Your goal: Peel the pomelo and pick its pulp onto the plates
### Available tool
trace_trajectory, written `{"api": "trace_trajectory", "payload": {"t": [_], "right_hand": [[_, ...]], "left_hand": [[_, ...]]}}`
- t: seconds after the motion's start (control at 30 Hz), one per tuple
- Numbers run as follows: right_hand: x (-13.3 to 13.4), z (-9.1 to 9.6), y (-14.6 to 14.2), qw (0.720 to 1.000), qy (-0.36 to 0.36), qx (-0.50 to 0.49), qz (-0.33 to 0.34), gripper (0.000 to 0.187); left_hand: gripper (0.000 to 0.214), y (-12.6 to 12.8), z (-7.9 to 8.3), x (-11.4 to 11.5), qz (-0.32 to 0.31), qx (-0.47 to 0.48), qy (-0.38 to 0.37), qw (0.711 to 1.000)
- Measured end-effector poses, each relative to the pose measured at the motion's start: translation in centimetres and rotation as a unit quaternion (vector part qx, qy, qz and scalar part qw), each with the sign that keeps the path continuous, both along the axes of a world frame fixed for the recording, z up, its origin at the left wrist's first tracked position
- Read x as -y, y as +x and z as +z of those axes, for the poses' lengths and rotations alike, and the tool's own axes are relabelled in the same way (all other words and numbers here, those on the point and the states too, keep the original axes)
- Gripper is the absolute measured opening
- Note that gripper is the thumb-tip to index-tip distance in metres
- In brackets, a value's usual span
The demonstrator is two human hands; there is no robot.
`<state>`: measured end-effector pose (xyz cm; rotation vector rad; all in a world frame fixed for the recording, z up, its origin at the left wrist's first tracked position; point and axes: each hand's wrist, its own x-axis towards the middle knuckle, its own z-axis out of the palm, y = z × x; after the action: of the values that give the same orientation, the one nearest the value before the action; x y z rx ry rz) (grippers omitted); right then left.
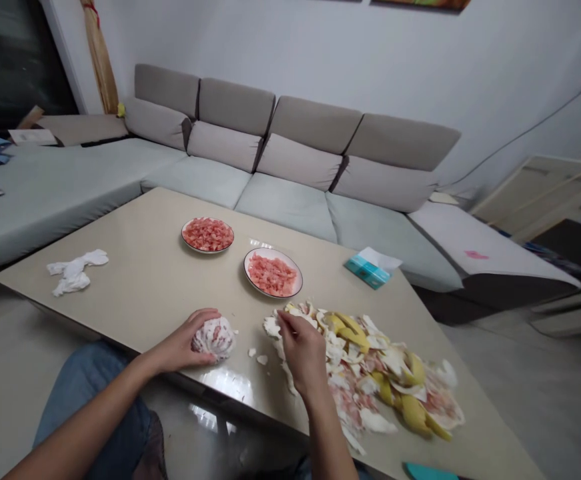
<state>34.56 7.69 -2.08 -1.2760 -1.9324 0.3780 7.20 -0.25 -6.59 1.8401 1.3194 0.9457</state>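
Observation:
My left hand (pixel 183 343) is wrapped round a peeled pomelo piece (pixel 216 338), pink flesh under white pith, resting on the beige table (pixel 140 280). My right hand (pixel 301 350) hovers over the left edge of a heap of yellow and white pomelo peel (pixel 380 373); its fingers are pinched together, and what they hold is too small to make out. Small white pith scraps (pixel 259 355) lie between the hands. Two white plates of pink pomelo flesh stand further back, one (pixel 207 235) to the left and one (pixel 273 273) nearer the peel.
Crumpled white tissue (pixel 76 271) lies at the table's left end. A teal tissue pack (pixel 370 268) sits at the far edge. A grey sectional sofa (pixel 280 193) wraps behind the table. My knee in blue jeans (pixel 95 393) is below the near edge.

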Motion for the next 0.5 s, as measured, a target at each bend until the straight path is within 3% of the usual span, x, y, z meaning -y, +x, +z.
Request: {"api": "trace_trajectory", "payload": {"t": [0.13,0.23,0.3,0.37,0.5], "right_hand": [[0.0,-0.8,3.4,0.986,0.082,0.132,-0.064,0.036],[0.3,-1.2,4.2,0.977,0.129,0.147,-0.085,0.031],[1.0,-0.9,3.0,0.987,0.111,0.109,-0.031,0.027],[2.0,-0.3,0.7,0.994,0.058,0.061,0.064,0.024],[3.5,1.0,-4.2,0.984,-0.034,0.031,0.169,0.019]], "left_hand": [[0.073,-0.4,0.4,0.0,-0.001,-0.011,-0.026,1.000],[0.073,-0.3,1.2,0.1,0.010,-0.013,-0.055,0.998],[0.074,0.2,1.7,0.1,0.036,-0.012,-0.069,0.997],[0.070,0.9,1.9,0.0,0.064,-0.010,-0.070,0.995],[0.063,2.2,1.9,-0.1,0.096,-0.007,-0.057,0.994]]}}
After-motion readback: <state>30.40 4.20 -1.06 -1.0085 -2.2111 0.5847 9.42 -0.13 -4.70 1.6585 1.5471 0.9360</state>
